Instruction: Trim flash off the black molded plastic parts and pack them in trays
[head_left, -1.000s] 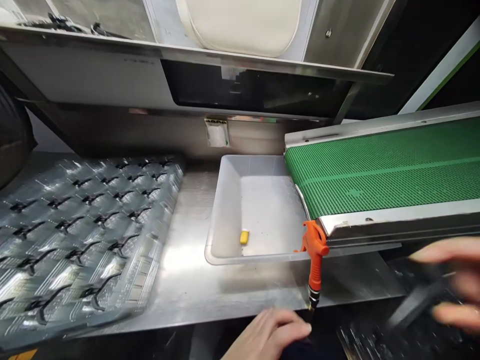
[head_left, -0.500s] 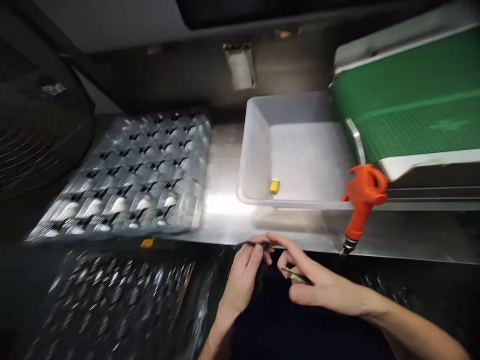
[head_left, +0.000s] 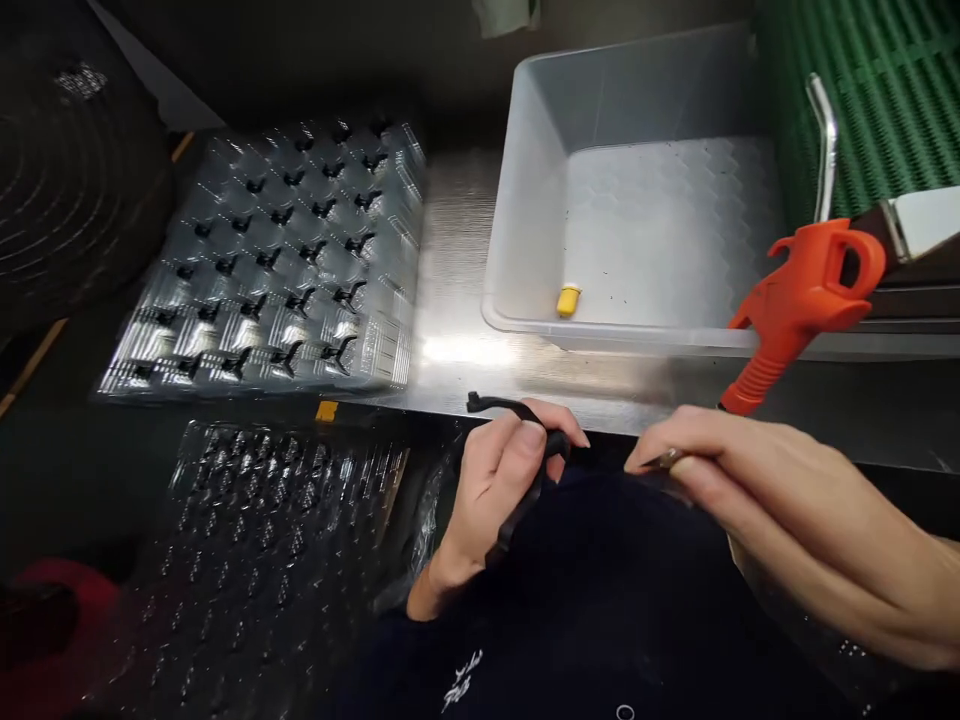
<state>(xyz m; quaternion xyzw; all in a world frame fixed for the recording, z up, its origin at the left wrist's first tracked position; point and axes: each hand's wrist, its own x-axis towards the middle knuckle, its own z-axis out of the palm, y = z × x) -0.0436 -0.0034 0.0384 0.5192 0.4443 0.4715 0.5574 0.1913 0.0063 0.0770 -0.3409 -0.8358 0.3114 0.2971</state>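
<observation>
My left hand grips a curved black part at the lower middle, one thin arm of it sticking out to the left above the thumb. To its right, my right hand pinches a small pointed metal tool, most of it hidden by the fingers. The two hands are apart. Beyond them on the metal table is a translucent white bin with a small yellow piece inside. A clear plastic tray at the left holds black Y-shaped parts in rows.
An orange air gun with a bent metal nozzle lies at the bin's right front corner, beside a green conveyor belt. Another clear tray is at the lower left. A dark round fan-like grille stands at the far left.
The view has moved closer to the table. My right hand has moved right, away from the left, its fingers now closed around the metal tool. More of the black part shows.
</observation>
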